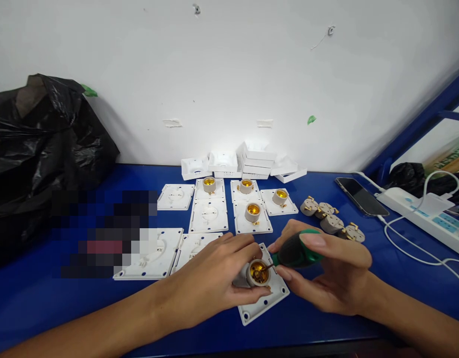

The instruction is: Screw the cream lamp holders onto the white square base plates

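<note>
My left hand [210, 278] is closed around a grey lamp socket [256, 273] with a brass inside, held on a white square base plate [268, 301] near the table's front. My right hand [326, 271] grips a green and black screwdriver [296, 251], and its thin tip reaches into the socket's mouth. Behind the hands lie several more white plates [209, 215], some bare and some carrying mounted sockets [253, 212].
Several loose grey sockets [332, 221] lie at the right. White boxes [257, 159] are stacked by the wall. A phone [361, 196], a power strip [423, 216] and white cables sit far right. A black plastic bag [39, 149] fills the left side of the blue table [36, 303].
</note>
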Demonstrator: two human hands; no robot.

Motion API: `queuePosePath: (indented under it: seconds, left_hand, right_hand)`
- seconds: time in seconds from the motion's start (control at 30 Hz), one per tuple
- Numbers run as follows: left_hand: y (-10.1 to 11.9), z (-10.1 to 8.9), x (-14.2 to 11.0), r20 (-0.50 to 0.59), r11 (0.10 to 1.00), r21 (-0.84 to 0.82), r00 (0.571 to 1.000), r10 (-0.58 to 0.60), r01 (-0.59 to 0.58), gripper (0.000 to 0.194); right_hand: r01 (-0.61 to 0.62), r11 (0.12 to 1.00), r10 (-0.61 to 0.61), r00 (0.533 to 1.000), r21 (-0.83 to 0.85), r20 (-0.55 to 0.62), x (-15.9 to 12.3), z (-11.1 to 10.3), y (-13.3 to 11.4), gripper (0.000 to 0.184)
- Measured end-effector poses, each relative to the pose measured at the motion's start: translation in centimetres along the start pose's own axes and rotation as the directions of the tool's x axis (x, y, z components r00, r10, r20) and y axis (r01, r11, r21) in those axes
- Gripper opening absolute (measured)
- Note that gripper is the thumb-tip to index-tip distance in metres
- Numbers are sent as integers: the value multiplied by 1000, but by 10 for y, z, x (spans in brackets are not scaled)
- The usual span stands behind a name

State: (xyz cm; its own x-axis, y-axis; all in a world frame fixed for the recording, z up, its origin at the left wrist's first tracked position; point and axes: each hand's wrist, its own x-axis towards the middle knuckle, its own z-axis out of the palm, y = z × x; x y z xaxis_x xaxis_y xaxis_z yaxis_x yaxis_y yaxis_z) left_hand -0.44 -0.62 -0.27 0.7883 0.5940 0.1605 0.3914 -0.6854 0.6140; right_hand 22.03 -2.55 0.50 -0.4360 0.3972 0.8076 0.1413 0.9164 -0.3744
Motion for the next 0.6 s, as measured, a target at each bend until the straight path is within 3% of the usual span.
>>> queuePosePath:
  seconds: [0.6]
  left_hand:
    - [2, -3, 1, 39, 999, 31, 999, 18, -19, 20]
  right_hand:
    - [-3, 1000, 4, 1000, -28, 29, 0, -1, 0, 86]
